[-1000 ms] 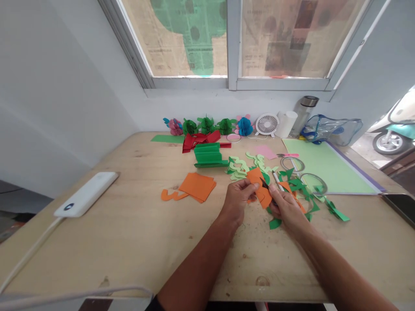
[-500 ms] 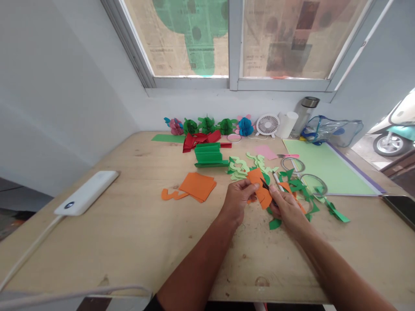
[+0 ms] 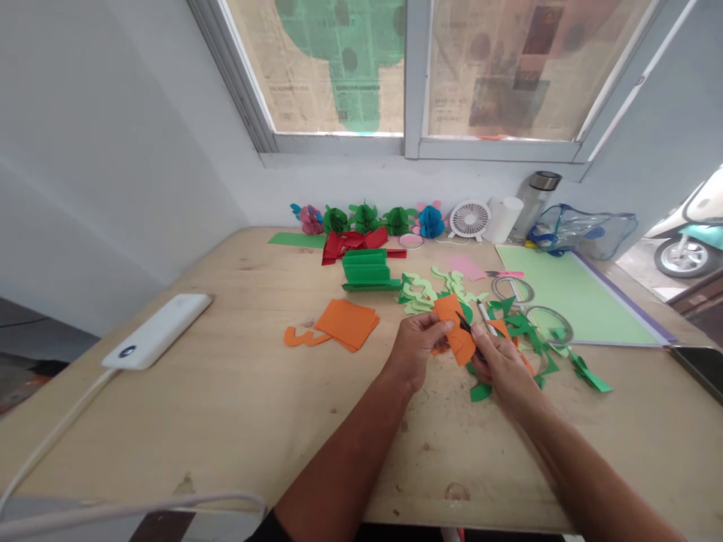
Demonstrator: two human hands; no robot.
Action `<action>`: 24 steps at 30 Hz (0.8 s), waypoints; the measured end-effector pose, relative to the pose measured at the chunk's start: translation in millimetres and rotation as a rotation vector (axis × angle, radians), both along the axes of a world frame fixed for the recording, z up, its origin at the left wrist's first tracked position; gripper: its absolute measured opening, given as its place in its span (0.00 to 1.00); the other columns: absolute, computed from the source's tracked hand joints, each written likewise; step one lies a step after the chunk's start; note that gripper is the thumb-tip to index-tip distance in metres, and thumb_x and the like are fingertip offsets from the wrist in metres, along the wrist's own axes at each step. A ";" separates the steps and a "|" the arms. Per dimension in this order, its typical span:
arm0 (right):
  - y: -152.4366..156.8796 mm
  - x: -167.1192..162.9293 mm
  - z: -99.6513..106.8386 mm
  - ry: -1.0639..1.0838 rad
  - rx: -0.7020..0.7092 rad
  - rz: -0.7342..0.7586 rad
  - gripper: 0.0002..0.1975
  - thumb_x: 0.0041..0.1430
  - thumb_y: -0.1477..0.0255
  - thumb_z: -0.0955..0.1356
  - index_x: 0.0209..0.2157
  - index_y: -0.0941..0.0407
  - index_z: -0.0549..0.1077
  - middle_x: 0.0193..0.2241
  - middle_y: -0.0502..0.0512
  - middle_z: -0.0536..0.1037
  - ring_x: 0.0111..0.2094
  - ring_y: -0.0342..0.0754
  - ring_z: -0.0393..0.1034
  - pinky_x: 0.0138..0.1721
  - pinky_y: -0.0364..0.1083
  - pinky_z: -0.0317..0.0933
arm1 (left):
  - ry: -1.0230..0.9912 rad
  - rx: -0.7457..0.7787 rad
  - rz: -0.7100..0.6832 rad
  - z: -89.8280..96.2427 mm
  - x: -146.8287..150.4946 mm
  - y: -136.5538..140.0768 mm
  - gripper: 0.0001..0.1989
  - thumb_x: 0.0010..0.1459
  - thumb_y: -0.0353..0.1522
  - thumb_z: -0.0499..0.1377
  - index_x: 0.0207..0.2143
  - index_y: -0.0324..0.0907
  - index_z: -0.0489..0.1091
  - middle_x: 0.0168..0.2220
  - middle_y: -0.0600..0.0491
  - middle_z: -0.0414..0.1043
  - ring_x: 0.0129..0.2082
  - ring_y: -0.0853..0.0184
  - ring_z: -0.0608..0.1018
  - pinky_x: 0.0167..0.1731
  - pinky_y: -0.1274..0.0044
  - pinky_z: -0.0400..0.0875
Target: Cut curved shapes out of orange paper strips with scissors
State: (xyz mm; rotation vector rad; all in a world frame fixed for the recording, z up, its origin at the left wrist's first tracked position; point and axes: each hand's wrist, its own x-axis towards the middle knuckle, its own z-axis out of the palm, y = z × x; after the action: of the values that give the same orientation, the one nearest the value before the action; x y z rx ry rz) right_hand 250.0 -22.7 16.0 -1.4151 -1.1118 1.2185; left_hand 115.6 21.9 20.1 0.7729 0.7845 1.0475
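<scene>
My left hand [image 3: 419,348] pinches a piece of orange paper [image 3: 448,307] between thumb and fingers. In my right hand [image 3: 502,363] is a pair of scissors [image 3: 464,322], its dark blades at the orange paper and its handles mostly hidden by my fingers. Curved cuts show in the lower part of the paper. Left of my hands lies a stack of orange squares [image 3: 346,324], with a wavy orange cutout [image 3: 299,337] beside it. Green paper scraps [image 3: 523,325] lie around my right hand, and wavy light green cutouts [image 3: 421,290] sit just beyond the orange paper.
Folded green paper [image 3: 366,269] and red paper pieces [image 3: 353,242] lie farther back. Paper figures [image 3: 366,218], a small white fan [image 3: 471,219] and a bottle [image 3: 534,203] line the wall. A light green sheet [image 3: 593,301] and tape rolls [image 3: 547,325] are at right, a white power bank [image 3: 158,331] at left.
The view has shifted slightly, so everything sits a little to the right. Both hands keep hold of the orange paper and scissors, with the blades shifted slightly against the paper.
</scene>
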 end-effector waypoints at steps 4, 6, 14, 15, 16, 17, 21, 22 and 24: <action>-0.3 -3.3 5.0 -0.001 -0.003 0.007 0.31 0.52 0.45 0.64 0.12 0.53 0.53 0.09 0.42 0.49 0.13 0.36 0.40 0.13 0.41 0.37 | 0.011 -0.005 -0.004 -0.3 0.1 -0.2 0.13 0.38 0.37 0.69 0.24 0.38 0.74 0.24 0.51 0.74 0.24 0.70 0.73 0.28 0.76 0.67; -0.6 -4.5 6.3 0.011 -0.002 0.002 0.31 0.52 0.44 0.64 0.12 0.53 0.53 0.09 0.42 0.49 0.13 0.36 0.40 0.13 0.41 0.37 | 0.011 -0.012 -0.003 -0.4 0.2 -0.2 0.12 0.39 0.37 0.68 0.23 0.38 0.73 0.24 0.51 0.74 0.24 0.70 0.73 0.28 0.76 0.67; -0.8 -6.4 6.3 0.025 -0.012 -0.014 0.30 0.50 0.43 0.63 0.13 0.52 0.53 0.09 0.42 0.49 0.12 0.36 0.39 0.14 0.41 0.36 | 0.013 -0.022 -0.005 0.4 -0.2 -0.3 0.14 0.36 0.38 0.70 0.23 0.38 0.73 0.24 0.51 0.74 0.25 0.69 0.73 0.28 0.76 0.66; -0.7 -6.5 6.4 0.028 -0.012 -0.020 0.30 0.50 0.43 0.63 0.14 0.52 0.53 0.09 0.41 0.50 0.12 0.36 0.39 0.14 0.41 0.36 | 0.011 -0.025 -0.006 1.0 -0.4 -0.5 0.14 0.36 0.38 0.70 0.23 0.38 0.74 0.24 0.51 0.74 0.25 0.69 0.73 0.29 0.76 0.66; -0.7 -6.4 6.4 0.032 -0.012 -0.027 0.30 0.50 0.43 0.63 0.14 0.52 0.53 0.09 0.41 0.50 0.12 0.36 0.39 0.14 0.41 0.36 | 0.009 -0.027 -0.006 1.6 -0.6 -0.8 0.14 0.36 0.38 0.70 0.23 0.38 0.74 0.24 0.51 0.74 0.25 0.69 0.73 0.29 0.76 0.67; -0.8 -6.3 6.4 0.033 -0.014 -0.028 0.30 0.50 0.43 0.63 0.14 0.52 0.53 0.09 0.41 0.50 0.12 0.36 0.39 0.14 0.41 0.36 | 0.006 -0.030 -0.008 2.3 -0.8 -1.0 0.14 0.36 0.38 0.70 0.23 0.38 0.74 0.24 0.51 0.74 0.25 0.69 0.73 0.29 0.76 0.67; -1.2 -4.2 5.4 0.012 -0.002 -0.013 0.31 0.51 0.43 0.63 0.13 0.53 0.53 0.09 0.42 0.50 0.13 0.36 0.40 0.14 0.41 0.36 | 0.002 -0.022 -0.017 5.0 -2.0 -1.6 0.13 0.37 0.37 0.70 0.22 0.38 0.73 0.23 0.51 0.74 0.24 0.70 0.73 0.29 0.76 0.66; -1.3 -3.5 4.8 0.004 0.005 -0.010 0.30 0.52 0.44 0.63 0.13 0.53 0.53 0.10 0.42 0.50 0.13 0.37 0.40 0.14 0.42 0.37 | 0.003 -0.019 -0.022 5.6 -2.4 -1.6 0.13 0.37 0.37 0.70 0.22 0.37 0.73 0.23 0.51 0.74 0.24 0.70 0.73 0.29 0.76 0.66; -1.3 -2.1 3.4 -0.008 0.015 -0.010 0.30 0.53 0.44 0.63 0.14 0.53 0.54 0.10 0.42 0.51 0.13 0.37 0.40 0.15 0.42 0.36 | 0.005 -0.012 -0.034 6.9 -3.2 -1.7 0.14 0.37 0.37 0.70 0.23 0.37 0.74 0.23 0.51 0.74 0.24 0.70 0.73 0.28 0.76 0.66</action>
State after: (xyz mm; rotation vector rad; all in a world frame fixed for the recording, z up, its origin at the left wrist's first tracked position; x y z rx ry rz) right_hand 247.9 -24.1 19.3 -1.4138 -1.1154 1.1961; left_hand 112.3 20.2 27.0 0.7762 0.7785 1.0101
